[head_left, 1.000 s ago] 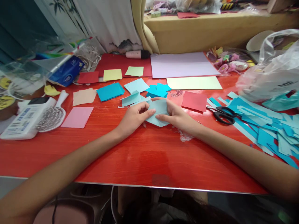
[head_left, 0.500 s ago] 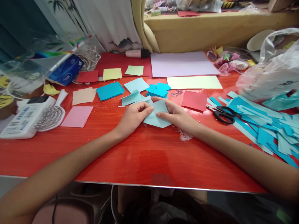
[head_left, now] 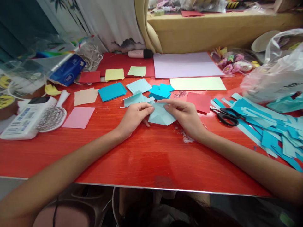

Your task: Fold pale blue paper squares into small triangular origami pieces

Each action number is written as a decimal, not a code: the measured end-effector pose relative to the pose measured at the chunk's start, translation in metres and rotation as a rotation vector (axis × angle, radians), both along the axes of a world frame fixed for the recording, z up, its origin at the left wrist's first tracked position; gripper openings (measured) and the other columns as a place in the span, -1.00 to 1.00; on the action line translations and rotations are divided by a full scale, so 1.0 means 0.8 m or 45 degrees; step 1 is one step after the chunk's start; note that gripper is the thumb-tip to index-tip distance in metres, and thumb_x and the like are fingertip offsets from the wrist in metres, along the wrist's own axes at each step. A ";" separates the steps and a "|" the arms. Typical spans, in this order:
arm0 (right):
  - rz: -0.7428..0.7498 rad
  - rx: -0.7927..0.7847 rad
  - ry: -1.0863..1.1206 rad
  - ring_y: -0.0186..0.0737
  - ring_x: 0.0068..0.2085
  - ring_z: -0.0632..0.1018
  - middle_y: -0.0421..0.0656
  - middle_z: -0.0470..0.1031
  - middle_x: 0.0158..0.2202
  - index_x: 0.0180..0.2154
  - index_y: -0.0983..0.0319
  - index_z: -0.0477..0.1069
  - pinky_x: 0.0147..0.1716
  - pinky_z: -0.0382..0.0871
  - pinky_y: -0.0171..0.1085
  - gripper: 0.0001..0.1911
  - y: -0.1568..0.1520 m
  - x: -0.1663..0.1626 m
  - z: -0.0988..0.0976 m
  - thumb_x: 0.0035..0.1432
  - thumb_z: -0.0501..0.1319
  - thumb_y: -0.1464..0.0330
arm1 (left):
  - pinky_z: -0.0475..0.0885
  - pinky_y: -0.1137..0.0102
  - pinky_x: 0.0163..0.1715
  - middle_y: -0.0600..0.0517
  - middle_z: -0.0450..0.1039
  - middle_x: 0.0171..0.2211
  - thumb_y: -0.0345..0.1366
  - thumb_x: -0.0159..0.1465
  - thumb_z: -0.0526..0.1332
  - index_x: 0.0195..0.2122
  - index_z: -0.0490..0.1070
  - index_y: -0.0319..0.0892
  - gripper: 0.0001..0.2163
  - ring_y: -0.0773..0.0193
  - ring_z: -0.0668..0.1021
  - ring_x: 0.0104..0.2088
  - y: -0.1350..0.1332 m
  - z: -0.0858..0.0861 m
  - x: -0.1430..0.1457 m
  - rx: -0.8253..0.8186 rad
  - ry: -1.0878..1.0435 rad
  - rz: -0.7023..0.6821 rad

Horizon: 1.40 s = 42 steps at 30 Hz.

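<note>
A light blue folded paper [head_left: 161,115] sits between my hands on the red table [head_left: 146,157]. My left hand [head_left: 133,117] pinches its left edge with thumb and fingers closed. At the paper's upper right corner, my right hand [head_left: 186,115] grips it with fingers curled over the top. Just behind the paper lie more light blue squares [head_left: 138,85] and a small stack of bright blue squares [head_left: 161,90].
Black scissors [head_left: 226,116] lie right of my right hand beside a heap of blue paper strips [head_left: 272,126]. Coloured squares, a pink sheet [head_left: 78,117], a hairbrush [head_left: 53,115] and a white device [head_left: 23,121] lie left. A plastic bag [head_left: 276,69] stands far right.
My right hand has shifted from pressing flat on the paper to gripping its upper right corner. The paper now shows a raised fold and has turned slightly.
</note>
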State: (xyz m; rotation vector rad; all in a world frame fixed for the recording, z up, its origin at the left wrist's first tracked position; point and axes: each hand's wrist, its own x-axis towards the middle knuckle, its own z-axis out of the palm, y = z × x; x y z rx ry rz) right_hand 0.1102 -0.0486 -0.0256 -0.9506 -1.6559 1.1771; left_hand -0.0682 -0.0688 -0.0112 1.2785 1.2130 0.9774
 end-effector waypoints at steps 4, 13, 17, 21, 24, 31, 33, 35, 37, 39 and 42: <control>0.002 0.071 -0.018 -0.24 -0.14 0.54 -0.22 0.56 -0.12 -0.16 0.12 0.55 -0.20 0.41 -0.25 -0.76 -0.003 0.001 0.001 0.18 0.15 0.40 | 0.42 0.52 -0.66 0.10 0.29 -0.57 -0.24 0.17 0.22 -0.47 0.42 -0.25 -0.82 0.44 0.40 -0.61 0.000 -0.001 -0.001 0.000 -0.093 0.002; -0.005 0.367 -0.196 -0.24 -0.11 0.55 -0.18 0.56 -0.13 -0.17 0.11 0.56 -0.14 0.43 -0.21 -0.71 -0.006 0.002 0.001 0.19 0.13 0.50 | 0.39 0.51 -0.67 0.09 0.28 -0.61 -0.28 0.19 0.19 -0.47 0.43 -0.26 -0.83 0.42 0.39 -0.62 0.000 0.002 -0.001 -0.017 -0.068 -0.018; -0.021 0.414 -0.240 -0.24 -0.12 0.56 -0.17 0.57 -0.14 -0.18 0.11 0.56 -0.15 0.44 -0.21 -0.70 -0.006 0.002 0.002 0.19 0.13 0.51 | 0.38 0.51 -0.67 0.08 0.28 -0.61 -0.27 0.21 0.17 -0.50 0.38 -0.25 -0.81 0.42 0.40 -0.62 0.001 0.002 -0.001 -0.010 -0.042 -0.028; -0.037 0.482 -0.280 -0.26 -0.14 0.56 -0.17 0.57 -0.16 -0.18 0.12 0.56 -0.18 0.45 -0.24 -0.70 -0.007 0.001 0.002 0.20 0.12 0.52 | 0.27 0.52 -0.73 0.09 0.27 -0.67 -0.20 0.27 0.10 -0.54 0.30 -0.21 -0.73 0.41 0.36 -0.67 0.001 0.001 -0.001 0.008 0.015 -0.032; -0.053 0.544 -0.306 -0.27 -0.16 0.56 -0.16 0.58 -0.17 -0.19 0.13 0.57 -0.18 0.45 -0.25 -0.71 -0.007 0.001 0.001 0.20 0.12 0.51 | 0.13 0.53 -0.75 0.13 0.20 -0.75 -0.16 0.28 0.09 -0.56 0.25 -0.19 -0.69 0.45 0.26 -0.72 -0.001 0.000 -0.001 0.047 0.087 -0.036; -0.002 0.480 -0.286 -0.23 -0.13 0.55 -0.14 0.56 -0.14 -0.18 0.14 0.56 -0.14 0.44 -0.21 -0.73 -0.009 0.000 0.005 0.19 0.13 0.48 | 0.06 0.51 -0.69 0.17 0.12 -0.69 -0.23 0.25 0.14 -0.49 0.32 -0.20 -0.79 0.49 0.18 -0.68 0.000 0.000 0.000 0.109 0.101 0.029; 0.080 0.371 -0.217 -0.20 -0.07 0.53 -0.14 0.55 -0.11 -0.19 0.14 0.56 -0.09 0.41 -0.19 -0.77 -0.009 0.000 0.008 0.17 0.17 0.42 | 0.08 0.50 -0.66 0.18 0.10 -0.69 -0.23 0.25 0.14 -0.45 0.36 -0.20 -0.82 0.48 0.18 -0.67 0.001 -0.002 0.000 0.149 0.135 0.051; 0.134 0.212 -0.124 -0.19 -0.04 0.51 -0.15 0.54 -0.10 -0.21 0.14 0.57 -0.05 0.39 -0.19 -0.79 -0.007 0.001 0.009 0.19 0.17 0.31 | 0.11 0.49 -0.63 0.16 0.12 -0.67 -0.21 0.25 0.13 -0.44 0.37 -0.20 -0.81 0.46 0.20 -0.64 0.001 -0.003 0.000 0.207 0.205 0.057; 0.139 0.022 -0.018 -0.20 -0.07 0.52 -0.16 0.56 -0.13 -0.16 0.15 0.54 -0.08 0.40 -0.20 -0.74 -0.004 0.001 0.007 0.20 0.16 0.23 | 0.14 0.48 -0.59 0.14 0.18 -0.63 -0.19 0.25 0.12 -0.44 0.37 -0.19 -0.79 0.44 0.23 -0.60 0.000 -0.004 0.000 0.274 0.288 0.049; 0.148 -0.154 0.054 -0.21 -0.13 0.54 -0.16 0.57 -0.16 -0.06 0.15 0.48 -0.17 0.43 -0.22 -0.67 0.000 0.000 0.004 0.17 0.18 0.19 | 0.18 0.48 -0.54 0.11 0.25 -0.59 -0.17 0.26 0.11 -0.44 0.38 -0.19 -0.78 0.41 0.28 -0.54 -0.002 -0.004 0.000 0.337 0.360 0.037; 0.211 -0.258 0.016 -0.22 -0.19 0.54 -0.14 0.57 -0.18 -0.11 0.19 0.49 -0.27 0.42 -0.27 -0.66 0.003 0.000 0.003 0.11 0.24 0.17 | 0.21 0.47 -0.49 0.07 0.33 -0.50 -0.15 0.27 0.09 -0.42 0.39 -0.19 -0.76 0.37 0.33 -0.45 -0.004 -0.004 0.000 0.402 0.442 0.027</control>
